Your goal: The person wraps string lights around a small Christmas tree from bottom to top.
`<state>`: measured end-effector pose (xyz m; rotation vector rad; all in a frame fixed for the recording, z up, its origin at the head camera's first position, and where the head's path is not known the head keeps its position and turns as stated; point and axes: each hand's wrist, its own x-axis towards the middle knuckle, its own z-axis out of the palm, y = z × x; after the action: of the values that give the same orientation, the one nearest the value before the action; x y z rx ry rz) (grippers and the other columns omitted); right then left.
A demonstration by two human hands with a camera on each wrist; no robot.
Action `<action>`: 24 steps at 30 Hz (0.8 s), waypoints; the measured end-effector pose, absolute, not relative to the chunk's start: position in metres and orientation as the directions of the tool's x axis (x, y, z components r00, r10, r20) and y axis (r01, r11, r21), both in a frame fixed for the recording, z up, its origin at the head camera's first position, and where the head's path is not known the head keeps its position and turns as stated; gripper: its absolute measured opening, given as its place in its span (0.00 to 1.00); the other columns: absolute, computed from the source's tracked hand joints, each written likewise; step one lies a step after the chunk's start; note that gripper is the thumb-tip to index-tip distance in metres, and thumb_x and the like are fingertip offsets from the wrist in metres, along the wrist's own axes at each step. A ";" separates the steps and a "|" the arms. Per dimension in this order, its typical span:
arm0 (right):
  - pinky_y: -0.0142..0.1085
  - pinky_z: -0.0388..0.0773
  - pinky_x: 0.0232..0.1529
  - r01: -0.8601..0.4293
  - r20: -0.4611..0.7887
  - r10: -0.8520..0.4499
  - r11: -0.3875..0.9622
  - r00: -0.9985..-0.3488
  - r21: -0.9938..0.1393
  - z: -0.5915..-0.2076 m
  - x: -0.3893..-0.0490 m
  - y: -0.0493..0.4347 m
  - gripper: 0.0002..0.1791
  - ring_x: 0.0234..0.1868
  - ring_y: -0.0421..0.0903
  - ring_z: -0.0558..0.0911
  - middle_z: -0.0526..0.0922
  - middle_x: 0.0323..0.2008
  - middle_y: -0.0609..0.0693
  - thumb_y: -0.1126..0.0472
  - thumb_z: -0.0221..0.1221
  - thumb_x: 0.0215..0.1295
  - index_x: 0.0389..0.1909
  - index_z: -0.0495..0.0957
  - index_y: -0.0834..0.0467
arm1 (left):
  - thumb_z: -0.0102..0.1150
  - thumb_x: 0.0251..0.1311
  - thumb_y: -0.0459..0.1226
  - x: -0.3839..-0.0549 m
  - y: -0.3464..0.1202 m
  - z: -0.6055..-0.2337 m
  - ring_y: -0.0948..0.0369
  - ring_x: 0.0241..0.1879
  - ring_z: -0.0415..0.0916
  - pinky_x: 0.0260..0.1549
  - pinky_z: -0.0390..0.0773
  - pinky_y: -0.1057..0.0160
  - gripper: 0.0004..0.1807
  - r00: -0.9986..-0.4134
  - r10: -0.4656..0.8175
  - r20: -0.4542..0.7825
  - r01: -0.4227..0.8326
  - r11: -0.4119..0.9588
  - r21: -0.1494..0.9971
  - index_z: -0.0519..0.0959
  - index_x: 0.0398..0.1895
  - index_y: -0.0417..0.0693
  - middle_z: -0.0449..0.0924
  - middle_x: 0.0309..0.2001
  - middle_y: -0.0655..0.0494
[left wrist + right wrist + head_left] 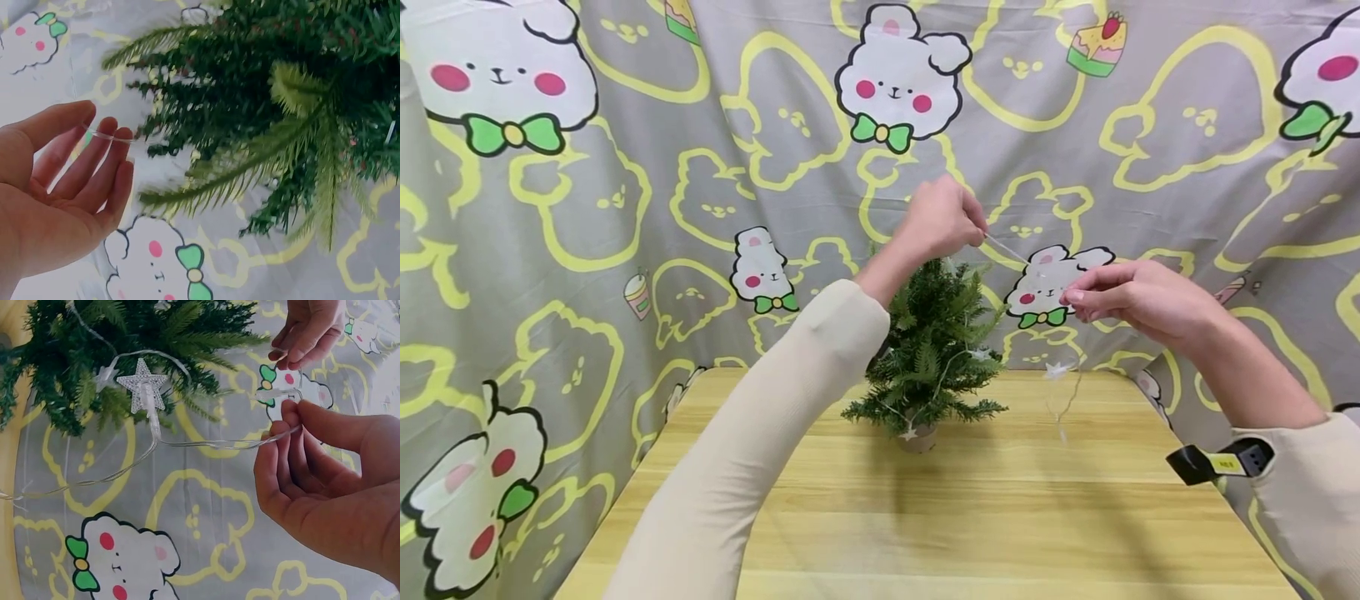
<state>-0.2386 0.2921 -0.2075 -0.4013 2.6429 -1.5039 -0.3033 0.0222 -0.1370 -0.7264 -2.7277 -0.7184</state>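
A small artificial Christmas tree [934, 337] stands in a little pot [917, 439] on the table. A clear string of star lights [212, 444] winds through its branches. Above the treetop my left hand [942, 218] pinches the thin wire between thumb and fingers; the left wrist view shows the wire [112, 137] crossing its fingertips. To the right of the tree, my right hand [1150, 302] pinches another stretch of the wire, which runs between the two hands. A clear plastic star [129, 383] hangs from the wire near the right hand, and the loose end dangles below it.
The light wooden table [1000, 517] carries the tree near its back edge. Close behind hangs a grey curtain [820, 192] printed with white and yellow cartoon animals. A dark strap [1217, 464] with a yellow label sits at the right wrist.
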 end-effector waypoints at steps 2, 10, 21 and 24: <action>0.32 0.77 0.44 -0.190 0.040 -0.281 0.529 -0.959 -0.827 -0.205 -0.238 0.289 0.10 0.39 0.46 0.80 0.82 0.36 0.44 0.56 0.60 0.73 0.45 0.84 0.56 | 0.66 0.58 0.34 -0.304 0.018 -0.133 0.62 0.44 0.78 0.43 0.76 0.67 0.07 -0.855 0.387 0.345 0.509 0.752 0.418 0.91 0.34 0.55 0.89 0.40 0.64; 0.37 0.78 0.43 -0.188 -0.042 -0.384 0.543 -0.922 -0.819 -0.207 -0.236 0.286 0.11 0.37 0.48 0.80 0.81 0.34 0.48 0.57 0.59 0.74 0.45 0.81 0.62 | 0.67 0.60 0.36 -0.311 -0.005 -0.120 0.63 0.45 0.80 0.44 0.78 0.66 0.07 -0.892 0.288 0.348 0.435 0.756 0.490 0.91 0.38 0.54 0.90 0.43 0.61; 0.37 0.80 0.47 -0.182 -0.078 -0.428 0.534 -0.901 -0.826 -0.211 -0.238 0.286 0.13 0.40 0.49 0.81 0.81 0.36 0.50 0.59 0.57 0.74 0.48 0.78 0.66 | 0.67 0.60 0.40 -0.327 -0.038 -0.118 0.63 0.46 0.79 0.51 0.77 0.66 0.09 -0.912 0.174 0.372 0.353 0.795 0.493 0.91 0.41 0.55 0.90 0.41 0.60; 0.36 0.80 0.49 -0.194 -0.083 -0.449 0.537 -0.890 -0.821 -0.211 -0.238 0.286 0.14 0.41 0.50 0.82 0.82 0.38 0.52 0.59 0.56 0.75 0.49 0.76 0.68 | 0.67 0.60 0.40 -0.329 -0.046 -0.118 0.64 0.46 0.81 0.56 0.75 0.66 0.08 -0.925 0.136 0.355 0.318 0.790 0.524 0.91 0.40 0.55 0.90 0.40 0.58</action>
<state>-0.2381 0.2856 -0.2105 -0.5355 2.4941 -1.2791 -0.3287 -0.0456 -0.1183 -0.3489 -2.6812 -0.8621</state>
